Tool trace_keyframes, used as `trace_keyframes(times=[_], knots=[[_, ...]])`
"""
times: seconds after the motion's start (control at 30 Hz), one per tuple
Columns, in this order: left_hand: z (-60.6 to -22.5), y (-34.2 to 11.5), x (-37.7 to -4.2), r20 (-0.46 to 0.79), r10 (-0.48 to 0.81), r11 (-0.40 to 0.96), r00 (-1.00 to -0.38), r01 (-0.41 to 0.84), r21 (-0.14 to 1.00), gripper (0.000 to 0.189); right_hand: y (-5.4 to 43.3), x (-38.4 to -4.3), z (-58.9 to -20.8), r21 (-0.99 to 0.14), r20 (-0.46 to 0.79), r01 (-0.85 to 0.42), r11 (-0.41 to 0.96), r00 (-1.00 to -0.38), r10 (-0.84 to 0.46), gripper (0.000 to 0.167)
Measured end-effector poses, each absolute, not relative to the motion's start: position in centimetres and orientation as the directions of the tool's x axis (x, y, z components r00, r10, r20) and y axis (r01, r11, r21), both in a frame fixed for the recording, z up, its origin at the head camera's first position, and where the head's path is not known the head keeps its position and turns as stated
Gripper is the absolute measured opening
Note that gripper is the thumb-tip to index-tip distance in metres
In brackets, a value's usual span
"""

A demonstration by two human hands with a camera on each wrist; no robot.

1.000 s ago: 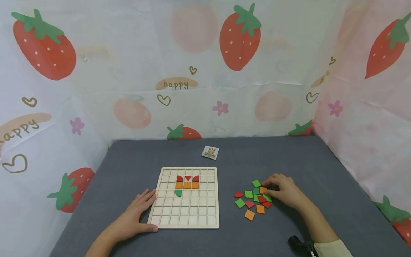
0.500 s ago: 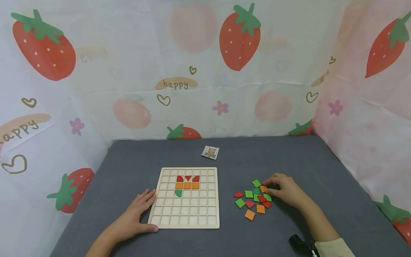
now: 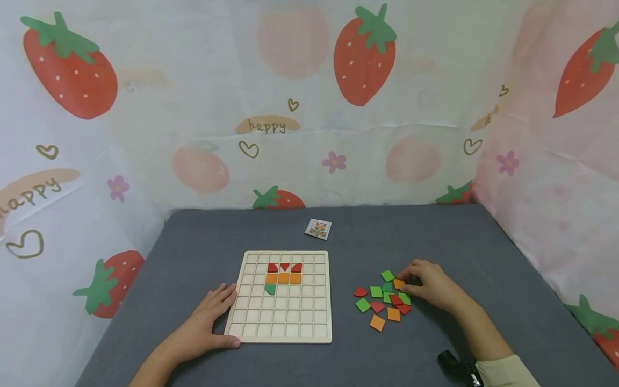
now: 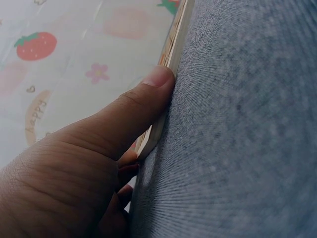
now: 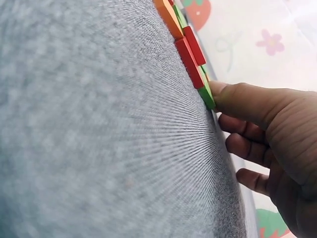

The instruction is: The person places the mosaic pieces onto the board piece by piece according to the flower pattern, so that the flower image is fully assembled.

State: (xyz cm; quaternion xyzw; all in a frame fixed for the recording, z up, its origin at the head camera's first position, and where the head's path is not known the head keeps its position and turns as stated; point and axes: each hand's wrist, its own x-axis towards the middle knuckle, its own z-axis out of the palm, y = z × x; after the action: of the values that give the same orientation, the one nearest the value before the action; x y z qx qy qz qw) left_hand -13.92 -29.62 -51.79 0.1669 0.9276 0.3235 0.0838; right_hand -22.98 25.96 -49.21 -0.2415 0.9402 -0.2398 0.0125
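Observation:
A pale wooden grid board (image 3: 304, 317) lies on the grey cloth with red, orange and green tiles set in its upper half. My left hand (image 3: 203, 322) rests at its left side, fingers along the edge and thumb on the front corner. In the left wrist view the thumb (image 4: 153, 87) presses the board's edge (image 4: 161, 124). My right hand (image 3: 430, 285) is at the far right of the loose tiles, thumb and forefinger pinching an orange square tile (image 3: 398, 284). The right wrist view shows the thumb (image 5: 237, 101) right by a green tile (image 5: 207, 96); the forefinger is mostly hidden.
Several loose tiles lie right of the board, among them an orange square (image 3: 377, 323), a green square (image 3: 362, 305) and a red petal-shaped tile (image 3: 360, 292). A small printed pattern card (image 3: 318, 229) lies behind the board. A strawberry-print curtain (image 3: 290, 161) surrounds the table.
The orange tile at the right fingertips has turned and shifted slightly away from the pile. My left hand and the board have stayed in place; the head view has moved a little.

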Motion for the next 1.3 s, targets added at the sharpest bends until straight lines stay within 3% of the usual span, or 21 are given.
trace_keyframes(times=[0.47, 1.0, 1.3], knots=[[-51.6, -29.2, -13.6, -0.028, 0.363, 0.728, -0.932, 0.264, 0.633, 0.114, 25.5, -22.6, -48.0, -0.509, 0.131, -0.424, 0.749, -0.898, -0.420, 0.018], [-51.4, -29.3, -13.9, -0.052, 0.355, 0.742, -0.934, 0.248, 0.623, 0.116, 15.7, -23.2, -43.2, -0.534, 0.271, -0.556, 0.637, -0.826, -0.494, 0.020], [-51.4, -29.4, -13.7, -0.017, 0.377, 0.733, -0.926, 0.287, 0.617, 0.114, 10.4, -22.8, -43.0, -0.550, 0.249, -0.546, 0.632, -0.830, -0.500, 0.021]])
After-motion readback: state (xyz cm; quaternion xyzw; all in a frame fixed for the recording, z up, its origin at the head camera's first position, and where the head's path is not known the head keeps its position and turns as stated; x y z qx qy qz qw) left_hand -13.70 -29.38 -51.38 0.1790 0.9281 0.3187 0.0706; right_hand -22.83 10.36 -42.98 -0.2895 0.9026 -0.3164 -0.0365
